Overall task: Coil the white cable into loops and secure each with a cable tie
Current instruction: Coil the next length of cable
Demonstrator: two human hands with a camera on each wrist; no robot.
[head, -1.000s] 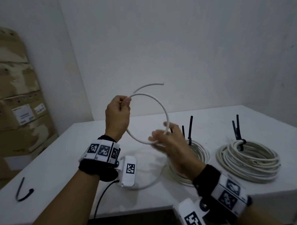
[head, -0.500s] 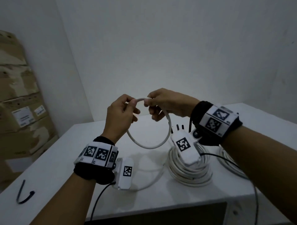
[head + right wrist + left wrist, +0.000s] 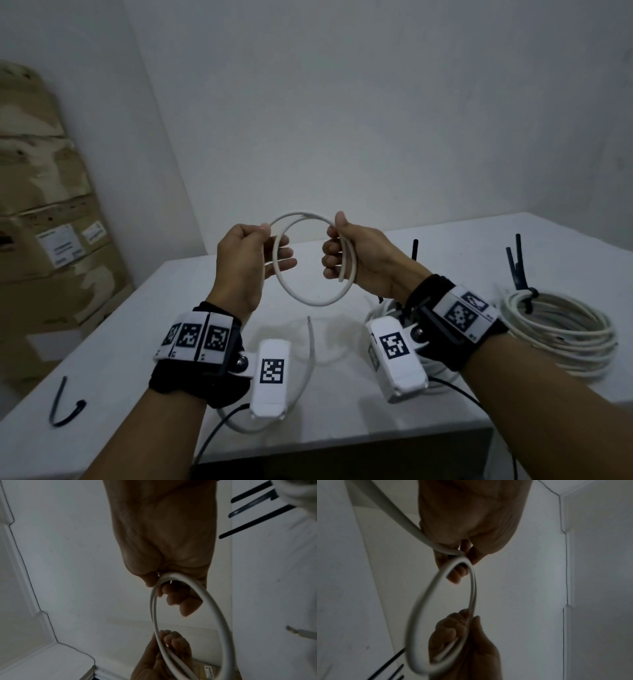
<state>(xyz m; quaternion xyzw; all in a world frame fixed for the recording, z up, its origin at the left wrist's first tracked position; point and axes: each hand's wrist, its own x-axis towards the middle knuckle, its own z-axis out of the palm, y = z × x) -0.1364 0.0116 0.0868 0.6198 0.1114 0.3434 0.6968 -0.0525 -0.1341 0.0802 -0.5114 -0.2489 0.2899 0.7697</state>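
Observation:
A short white cable is bent into a small double loop held in the air above the table. My left hand pinches its left side between thumb and forefinger, the other fingers stretched through the loop. My right hand grips the right side, where one cable end sticks down past the palm. The left wrist view shows the loop running from my left fingertips to the right hand. In the right wrist view the loop hangs from my right fingers.
A white table carries a tied cable coil with black ties at right, and another coil behind my right wrist. A loose cable piece lies below the hands. A black tie lies front left. Cardboard boxes stand at left.
My right hand rose from the loop's bottom to its top beside the left, then slid to the right side. The cable now forms a closed double loop, held slightly higher.

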